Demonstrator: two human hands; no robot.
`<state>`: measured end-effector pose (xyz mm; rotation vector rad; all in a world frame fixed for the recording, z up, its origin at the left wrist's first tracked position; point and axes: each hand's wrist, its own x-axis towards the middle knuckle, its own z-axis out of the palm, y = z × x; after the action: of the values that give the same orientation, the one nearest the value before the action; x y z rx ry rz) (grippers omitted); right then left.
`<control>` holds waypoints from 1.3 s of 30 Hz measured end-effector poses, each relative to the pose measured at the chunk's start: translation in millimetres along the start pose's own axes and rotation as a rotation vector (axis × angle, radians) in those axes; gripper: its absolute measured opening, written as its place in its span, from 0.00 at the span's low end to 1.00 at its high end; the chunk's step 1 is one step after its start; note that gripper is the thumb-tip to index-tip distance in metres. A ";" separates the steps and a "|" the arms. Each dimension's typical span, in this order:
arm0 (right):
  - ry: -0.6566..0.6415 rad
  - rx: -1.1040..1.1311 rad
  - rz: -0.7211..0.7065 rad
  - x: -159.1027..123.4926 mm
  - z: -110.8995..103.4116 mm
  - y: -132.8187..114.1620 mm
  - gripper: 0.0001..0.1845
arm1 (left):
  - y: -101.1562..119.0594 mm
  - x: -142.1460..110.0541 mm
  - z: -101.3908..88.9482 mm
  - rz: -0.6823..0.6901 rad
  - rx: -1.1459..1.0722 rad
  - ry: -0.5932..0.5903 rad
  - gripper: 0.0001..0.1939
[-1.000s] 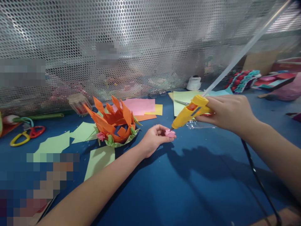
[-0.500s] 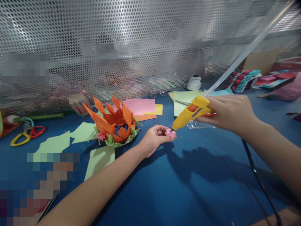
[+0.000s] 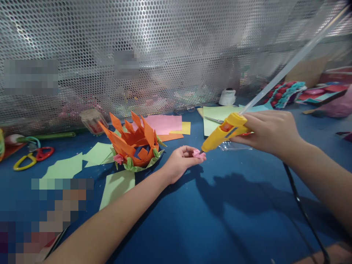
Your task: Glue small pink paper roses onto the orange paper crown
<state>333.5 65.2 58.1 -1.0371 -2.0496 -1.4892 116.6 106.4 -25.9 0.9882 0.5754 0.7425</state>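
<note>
Between its fingertips my left hand (image 3: 180, 161) pinches a small folded pink paper piece (image 3: 197, 154). My right hand (image 3: 271, 134) is closed round the handle of a yellow hot glue gun (image 3: 224, 132). The gun's dark nozzle touches or nearly touches the pink piece. A long clear glue stick (image 3: 283, 71) sticks up out of the gun's back, and a black cord (image 3: 297, 198) hangs from it. Left of my left hand stands an orange folded-paper flower (image 3: 132, 137) with green paper leaves round its base and a small pink bud at its side.
Green paper sheets (image 3: 64, 165) lie to the left, near scissors (image 3: 24, 161) with yellow and red handles. Pink paper (image 3: 162, 124) lies behind the flower. Tweezers-like metal points (image 3: 213, 119) rest on pale green paper (image 3: 209, 128). A perforated metal screen (image 3: 165, 47) closes off the back.
The pink piece has turned slightly in my left fingertips, under the nozzle. Both hands stay almost where they were, and the glue stick leans a little more to the right.
</note>
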 end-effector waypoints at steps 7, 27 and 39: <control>0.024 -0.009 0.012 -0.6 0.7 0.2 0.17 | -1.5 0.1 -0.8 0.006 -0.008 0.006 0.15; -0.035 -0.041 0.080 -1.4 0.9 -2.5 0.19 | 0.1 -1.8 -0.4 0.003 0.011 -0.019 0.15; -0.028 0.010 0.096 -3.0 1.3 -2.8 0.17 | 1.5 -2.0 2.0 -0.008 0.041 -0.005 0.16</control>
<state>333.4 65.0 53.9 -1.1417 -1.9952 -1.4227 116.4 104.3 -23.5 1.0249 0.5921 0.7236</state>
